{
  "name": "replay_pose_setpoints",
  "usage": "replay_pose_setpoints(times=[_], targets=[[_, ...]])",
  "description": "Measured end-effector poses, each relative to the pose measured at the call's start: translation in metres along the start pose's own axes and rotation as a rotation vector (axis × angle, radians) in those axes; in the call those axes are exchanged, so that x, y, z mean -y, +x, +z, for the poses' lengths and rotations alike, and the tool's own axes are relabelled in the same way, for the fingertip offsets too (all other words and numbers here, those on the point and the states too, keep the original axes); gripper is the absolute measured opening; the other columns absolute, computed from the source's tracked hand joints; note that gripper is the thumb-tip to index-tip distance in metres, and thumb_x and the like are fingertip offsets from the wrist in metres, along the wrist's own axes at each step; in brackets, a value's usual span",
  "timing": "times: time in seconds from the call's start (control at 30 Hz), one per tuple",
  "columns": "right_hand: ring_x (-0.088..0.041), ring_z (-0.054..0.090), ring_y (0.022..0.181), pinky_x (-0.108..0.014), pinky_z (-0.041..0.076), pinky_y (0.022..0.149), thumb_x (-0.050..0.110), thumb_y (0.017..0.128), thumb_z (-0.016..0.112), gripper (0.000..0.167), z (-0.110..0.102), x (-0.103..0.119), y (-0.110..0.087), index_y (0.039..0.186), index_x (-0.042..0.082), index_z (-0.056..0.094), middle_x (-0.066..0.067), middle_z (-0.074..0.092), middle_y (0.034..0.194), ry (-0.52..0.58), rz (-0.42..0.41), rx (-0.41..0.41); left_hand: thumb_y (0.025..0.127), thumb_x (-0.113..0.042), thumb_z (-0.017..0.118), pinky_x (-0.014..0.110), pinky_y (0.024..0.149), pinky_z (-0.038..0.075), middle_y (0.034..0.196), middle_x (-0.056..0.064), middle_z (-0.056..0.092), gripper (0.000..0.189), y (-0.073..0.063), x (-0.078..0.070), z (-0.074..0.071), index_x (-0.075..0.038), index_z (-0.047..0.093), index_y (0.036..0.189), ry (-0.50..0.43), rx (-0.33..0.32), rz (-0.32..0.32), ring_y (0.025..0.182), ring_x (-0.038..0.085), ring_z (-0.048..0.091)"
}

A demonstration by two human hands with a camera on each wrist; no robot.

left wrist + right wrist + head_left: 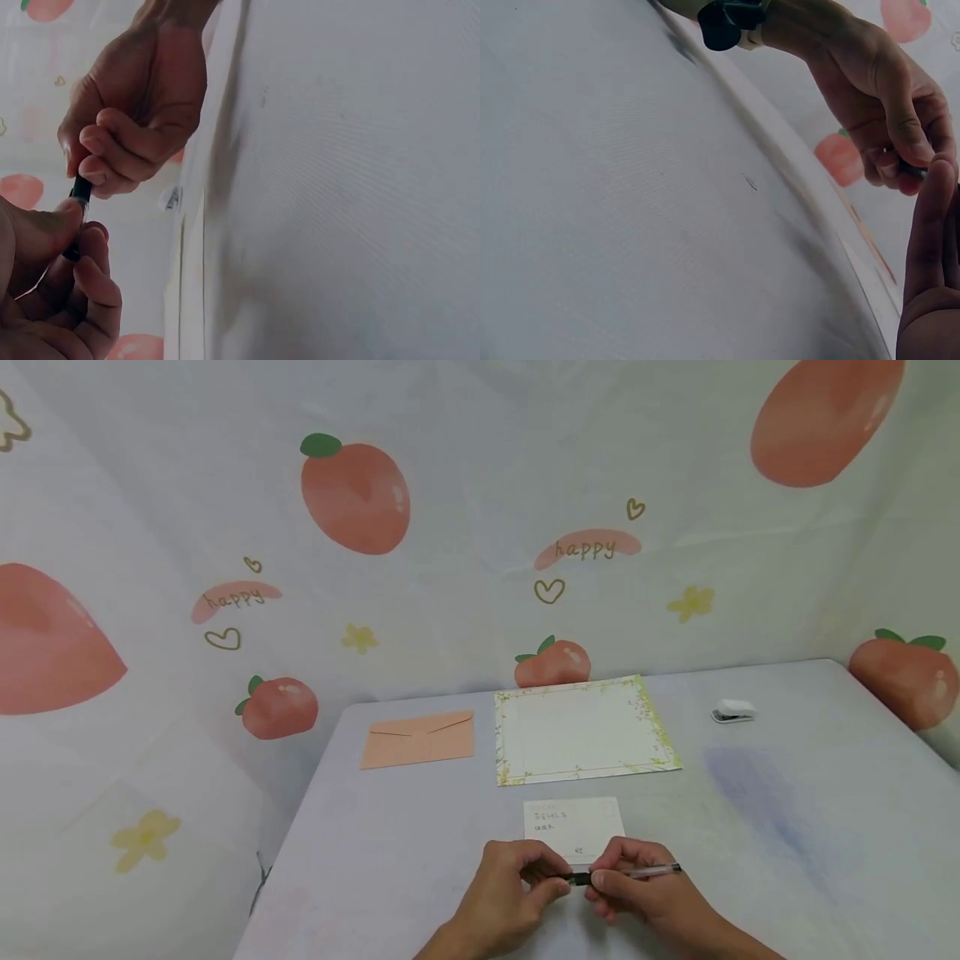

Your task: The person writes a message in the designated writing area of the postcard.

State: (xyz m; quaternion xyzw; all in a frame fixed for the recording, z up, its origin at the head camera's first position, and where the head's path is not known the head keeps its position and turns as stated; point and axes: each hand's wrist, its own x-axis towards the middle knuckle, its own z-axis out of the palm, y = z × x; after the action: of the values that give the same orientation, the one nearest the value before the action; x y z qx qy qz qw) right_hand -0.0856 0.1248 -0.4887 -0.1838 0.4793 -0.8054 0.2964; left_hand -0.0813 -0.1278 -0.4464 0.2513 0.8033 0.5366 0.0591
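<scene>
A black pen with a clear barrel (pixel 652 870) is held level between both hands, just in front of a white card (pixel 573 827) with a few handwritten lines. The left hand (pixel 510 889) pinches the dark end of the pen between thumb and fingers. Thumb and fingers of the right hand (pixel 648 885) grip the barrel, whose clear end sticks out to the right. In the left wrist view, the pen's dark section (pixel 82 187) bridges the two hands. Fingers hide much of the pen in the right wrist view.
Behind the card lies a sheet of floral-bordered paper (pixel 577 731). An orange envelope (pixel 420 742) is to its left, and a small white stapler (pixel 733 711) is to its right. A fruit-printed cloth (pixel 465 527) hangs behind the pale table (pixel 375 860).
</scene>
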Motion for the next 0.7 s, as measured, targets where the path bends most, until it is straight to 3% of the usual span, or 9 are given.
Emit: replay_pose_setpoints(times=[0.1, 0.23, 0.43, 0.57, 0.7], targets=[[-0.01, 0.075, 0.088, -0.027, 0.065, 0.081, 0.005, 0.113, 0.057, 0.013, 0.0, -0.001, -0.001, 0.113, 0.008, 0.069, -0.003, 0.08, 0.105, -0.021, 0.048, -0.023, 0.094, -0.003, 0.085, 0.02, 0.069, 0.062, 0.091, -0.001, 0.083, 0.007, -0.002, 0.004, -0.002, -0.007, 0.082, 0.099, -0.023, 0.021, -0.032, 0.077, -0.006, 0.069], [-0.011, 0.073, 0.085, -0.028, 0.064, 0.079, 0.01, 0.116, 0.05, 0.023, -0.005, -0.002, -0.007, 0.117, 0.008, 0.072, -0.004, 0.081, 0.106, -0.003, 0.093, -0.046, 0.095, -0.008, 0.085, 0.02, 0.071, 0.063, 0.094, 0.002, 0.083, 0.005, -0.003, 0.009, -0.006, -0.008, 0.083, 0.101, -0.034, 0.059, -0.053, 0.079, -0.006, 0.071], [-0.011, 0.072, 0.085, -0.028, 0.063, 0.078, 0.008, 0.115, 0.047, 0.028, -0.019, 0.0, -0.022, 0.122, 0.008, 0.074, -0.002, 0.082, 0.106, -0.031, 0.082, -0.08, 0.093, -0.005, 0.086, 0.021, 0.072, 0.064, 0.095, -0.001, 0.083, 0.008, 0.0, 0.014, -0.018, -0.009, 0.083, 0.099, -0.034, 0.069, -0.09, 0.08, -0.004, 0.072], [-0.011, 0.075, 0.087, -0.028, 0.065, 0.079, 0.006, 0.114, 0.049, 0.028, -0.024, 0.0, -0.027, 0.13, 0.005, 0.073, -0.005, 0.083, 0.108, -0.048, 0.091, -0.063, 0.094, -0.006, 0.084, 0.021, 0.074, 0.064, 0.094, -0.004, 0.083, 0.009, 0.007, 0.015, -0.024, -0.007, 0.084, 0.104, -0.095, 0.057, -0.146, 0.081, 0.0, 0.075], [-0.01, 0.078, 0.09, -0.027, 0.066, 0.082, 0.003, 0.115, 0.046, 0.032, -0.024, -0.004, -0.029, 0.131, 0.006, 0.073, -0.005, 0.083, 0.11, -0.036, 0.061, 0.001, 0.095, -0.006, 0.083, 0.019, 0.076, 0.063, 0.098, 0.0, 0.083, 0.017, 0.017, 0.012, -0.025, 0.0, 0.082, 0.11, -0.17, 0.018, -0.187, 0.084, 0.008, 0.078]])
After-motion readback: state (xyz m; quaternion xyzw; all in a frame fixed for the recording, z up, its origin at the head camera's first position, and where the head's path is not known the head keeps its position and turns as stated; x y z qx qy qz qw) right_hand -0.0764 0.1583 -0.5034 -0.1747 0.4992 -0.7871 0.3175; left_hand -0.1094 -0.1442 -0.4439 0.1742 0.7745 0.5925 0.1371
